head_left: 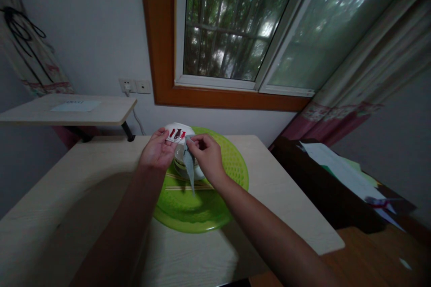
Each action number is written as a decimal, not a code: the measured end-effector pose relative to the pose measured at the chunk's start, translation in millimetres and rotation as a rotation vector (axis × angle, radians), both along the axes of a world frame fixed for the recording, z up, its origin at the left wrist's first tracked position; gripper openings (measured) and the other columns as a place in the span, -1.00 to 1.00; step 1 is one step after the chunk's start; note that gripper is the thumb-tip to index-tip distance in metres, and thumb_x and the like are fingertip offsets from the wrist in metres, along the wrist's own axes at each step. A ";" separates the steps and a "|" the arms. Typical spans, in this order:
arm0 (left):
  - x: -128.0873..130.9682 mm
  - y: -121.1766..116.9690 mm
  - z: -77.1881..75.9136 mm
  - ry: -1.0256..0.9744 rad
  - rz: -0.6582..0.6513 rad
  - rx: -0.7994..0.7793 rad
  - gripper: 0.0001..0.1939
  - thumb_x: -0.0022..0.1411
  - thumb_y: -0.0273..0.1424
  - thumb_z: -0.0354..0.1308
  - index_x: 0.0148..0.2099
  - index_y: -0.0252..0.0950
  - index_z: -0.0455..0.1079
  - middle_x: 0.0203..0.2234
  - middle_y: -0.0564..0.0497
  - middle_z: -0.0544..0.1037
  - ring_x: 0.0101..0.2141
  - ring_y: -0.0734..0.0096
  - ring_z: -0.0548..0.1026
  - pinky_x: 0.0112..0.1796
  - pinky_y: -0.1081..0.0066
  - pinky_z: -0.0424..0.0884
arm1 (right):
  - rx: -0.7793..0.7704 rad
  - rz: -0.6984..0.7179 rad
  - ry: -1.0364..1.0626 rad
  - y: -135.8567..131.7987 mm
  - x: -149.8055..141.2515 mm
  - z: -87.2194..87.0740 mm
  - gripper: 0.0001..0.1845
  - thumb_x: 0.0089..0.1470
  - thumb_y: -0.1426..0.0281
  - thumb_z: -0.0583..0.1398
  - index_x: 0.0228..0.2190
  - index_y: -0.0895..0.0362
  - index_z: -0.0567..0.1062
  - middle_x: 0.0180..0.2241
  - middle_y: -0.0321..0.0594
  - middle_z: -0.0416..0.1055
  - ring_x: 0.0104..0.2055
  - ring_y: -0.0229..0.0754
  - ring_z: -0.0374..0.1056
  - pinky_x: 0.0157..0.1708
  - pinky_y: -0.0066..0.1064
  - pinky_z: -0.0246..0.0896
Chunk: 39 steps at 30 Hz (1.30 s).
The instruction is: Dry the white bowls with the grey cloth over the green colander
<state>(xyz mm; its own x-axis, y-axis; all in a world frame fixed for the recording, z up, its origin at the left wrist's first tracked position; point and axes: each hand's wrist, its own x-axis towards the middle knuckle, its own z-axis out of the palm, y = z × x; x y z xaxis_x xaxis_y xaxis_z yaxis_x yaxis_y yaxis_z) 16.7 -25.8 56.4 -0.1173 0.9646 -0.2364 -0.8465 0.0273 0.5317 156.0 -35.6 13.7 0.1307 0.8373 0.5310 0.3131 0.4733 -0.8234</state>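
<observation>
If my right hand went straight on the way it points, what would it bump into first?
Likely the white dish with red figures, held in your left hand, beside the grey cloth your right hand pinches; depth is hard to judge.

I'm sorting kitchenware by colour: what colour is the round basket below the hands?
The basket is bright yellow-green, seen best in the head view.

One cloth (pixel 189 167), one basin (pixel 198 215), two sockets (pixel 143 87)
</observation>
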 end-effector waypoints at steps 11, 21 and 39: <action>1.4 -1.4 -1.1 -0.034 0.023 0.006 -0.75 0.32 -0.72 -0.04 -0.31 -0.28 0.26 -0.35 0.00 0.55 -0.26 0.49 0.60 -0.04 0.34 0.54 | 0.008 -0.033 0.014 5.6 6.5 -2.3 -0.84 0.10 0.24 0.32 -0.35 0.08 0.59 -0.37 -0.26 0.48 -0.31 -0.17 0.39 -0.24 -0.33 0.31; 4.0 -1.4 -0.8 -0.035 0.034 -0.001 -0.76 0.33 -0.71 -0.04 -0.30 -0.30 0.26 -0.35 0.01 0.56 -0.28 0.48 0.60 -0.09 0.31 0.56 | -0.053 -0.030 0.091 7.1 4.2 -5.1 -0.83 0.04 0.26 0.32 -0.41 0.10 0.51 -0.46 -0.34 0.40 -0.41 -0.23 0.30 -0.34 -0.39 0.24; 3.0 -2.5 -0.5 -0.042 0.019 0.016 -0.74 0.35 -0.72 -0.07 -0.30 -0.29 0.26 -0.38 0.01 0.55 -0.30 0.49 0.60 -0.10 0.38 0.56 | -0.010 0.061 0.048 6.2 1.8 -6.8 -0.83 0.09 0.23 0.32 -0.37 0.06 0.50 -0.43 -0.33 0.39 -0.37 -0.21 0.30 -0.33 -0.39 0.22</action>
